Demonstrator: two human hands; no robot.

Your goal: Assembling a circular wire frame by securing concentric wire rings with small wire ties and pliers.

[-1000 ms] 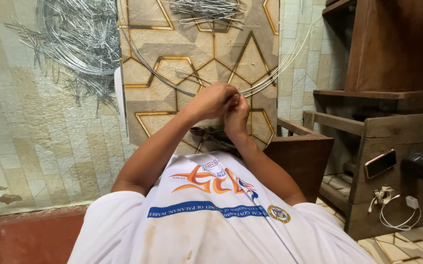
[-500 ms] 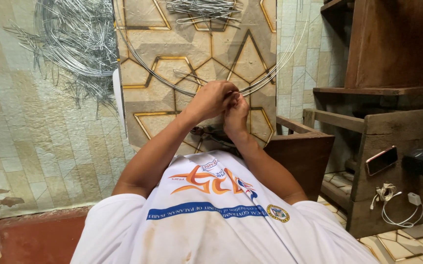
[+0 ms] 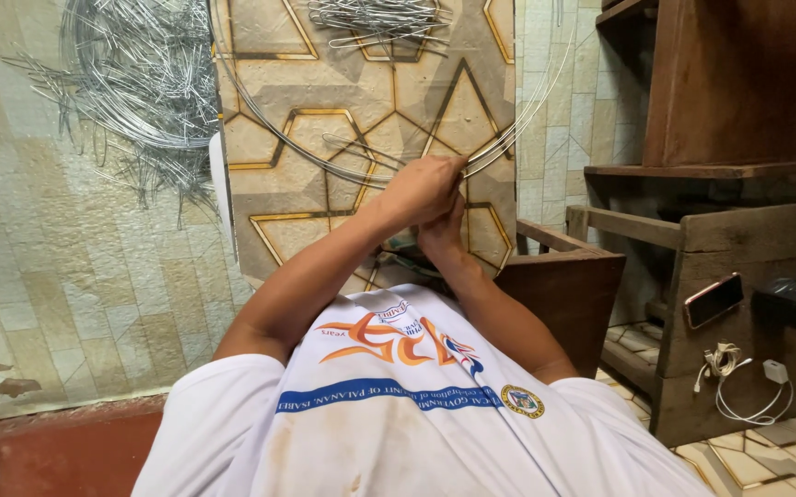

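Evidently little altered over the last second. Found the left hand [image 3: 421, 189] and the right hand [image 3: 442, 235] pressed together at centre view, above the near edge of a dark wooden bench [image 3: 573, 276]. Noted the left grip fully closed, fingers curled over a bunch of long steel wires [image 3: 306, 161]; noted the right grip just beneath and touching it, wrapped about the same bunch, though cannot tell how tightly, being largely hidden behind the left. Traced the wires from the upper left in a wide arc across the gold-lined patterned sheet [image 3: 453, 101], through the two hands, then out and upward to the right. Recorded a large tangled wire coil [image 3: 140, 83] well apart at upper left, and a smaller bundle of short wire pieces [image 3: 379, 18] at the top edge. Recorded also, on the wooden shelving at right, a phone [image 3: 714, 299] propped on a ledge and a white charger with cable [image 3: 748, 387] below it. Compared with the frames a second and half a second back: saw the hands held in nearly the same spot, the left shifted only slightly over the right, the arc of wire unchanged in sweep, the coil and bundle unmoved. Judged from this a sustained hold on the wires, with fine finger work rather than any large movement; could not make out the fingertips' action.
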